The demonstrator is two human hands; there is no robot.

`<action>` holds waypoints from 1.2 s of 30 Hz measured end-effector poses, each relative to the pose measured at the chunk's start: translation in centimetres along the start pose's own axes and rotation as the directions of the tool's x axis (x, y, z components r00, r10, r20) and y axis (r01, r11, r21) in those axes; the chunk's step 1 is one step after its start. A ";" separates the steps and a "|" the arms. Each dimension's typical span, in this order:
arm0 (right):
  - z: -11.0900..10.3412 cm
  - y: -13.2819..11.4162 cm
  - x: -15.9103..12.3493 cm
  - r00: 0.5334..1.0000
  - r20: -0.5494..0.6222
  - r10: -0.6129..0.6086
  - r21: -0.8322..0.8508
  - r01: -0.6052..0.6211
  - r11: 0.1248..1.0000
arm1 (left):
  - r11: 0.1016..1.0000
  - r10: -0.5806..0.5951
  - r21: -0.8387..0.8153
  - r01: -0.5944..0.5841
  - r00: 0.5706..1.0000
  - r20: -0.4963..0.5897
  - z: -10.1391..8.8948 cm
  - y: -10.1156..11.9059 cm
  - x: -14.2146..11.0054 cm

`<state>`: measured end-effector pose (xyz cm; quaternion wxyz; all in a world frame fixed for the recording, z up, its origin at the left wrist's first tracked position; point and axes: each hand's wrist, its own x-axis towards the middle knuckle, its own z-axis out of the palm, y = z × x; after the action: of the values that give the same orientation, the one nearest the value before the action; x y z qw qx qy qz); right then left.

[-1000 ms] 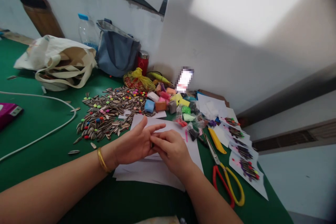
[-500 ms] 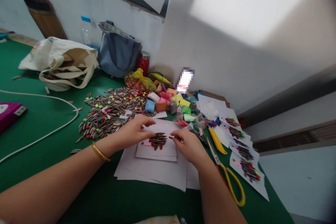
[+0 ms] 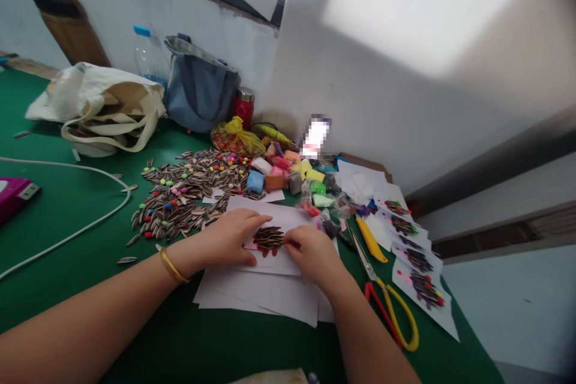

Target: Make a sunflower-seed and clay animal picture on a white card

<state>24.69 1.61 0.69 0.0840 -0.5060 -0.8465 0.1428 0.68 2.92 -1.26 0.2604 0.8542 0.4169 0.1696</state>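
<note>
A small hedgehog-like figure of sunflower seeds (image 3: 269, 238), with pink and dark red clay at its edges, lies on a sheet of white paper (image 3: 274, 265). My left hand (image 3: 231, 237) rests on the paper at the figure's left, thumb and fingers spread around it and holding nothing. At the figure's right edge my right hand (image 3: 310, 249) is closed in a pinch, its fingertips against the seeds. The sunflower seed in that pinch is mostly hidden by the fingers.
Loose sunflower seeds (image 3: 180, 198) mixed with coloured bits lie at the left. Blocks of coloured clay (image 3: 275, 181) are behind the paper. Yellow-and-red scissors (image 3: 373, 276), a yellow cutter (image 3: 371, 241) and several finished-looking seed figures (image 3: 425, 289) on paper lie at the right.
My right hand has moved left, bringing its seed against the figure's right edge. My left hand has shifted down and left, and its fingers now lie flatter on the paper.
</note>
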 end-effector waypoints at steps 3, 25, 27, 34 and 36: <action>0.1 -0.2 0.0 1.000 -0.019 0.003 -0.041 -0.004 0.999 | 1.000 -0.001 0.007 0.001 1.000 0.007 0.0 0.0 0.0; 0.8 -1.1 0.3 1.000 0.027 -0.003 -0.246 0.010 0.969 | 0.997 0.007 0.079 -0.009 1.000 0.016 0.1 0.1 0.0; 0.9 -1.0 0.3 1.000 0.030 -0.002 -0.248 0.009 0.969 | 0.993 -0.001 0.120 -0.002 1.000 0.023 0.0 0.3 0.0; 0.7 -0.9 0.4 1.000 0.028 0.008 -0.190 -0.003 0.982 | 0.989 -0.038 0.147 0.030 0.998 0.053 -0.7 0.6 0.1; 0.4 -0.9 0.2 1.000 0.020 0.009 -0.160 -0.006 0.987 | 0.991 -0.054 0.127 0.046 0.996 0.064 -0.9 0.5 0.1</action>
<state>23.73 1.32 0.59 0.0340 -0.5128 -0.8541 0.0798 0.59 3.01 -0.20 0.2243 0.8633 0.4391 0.1075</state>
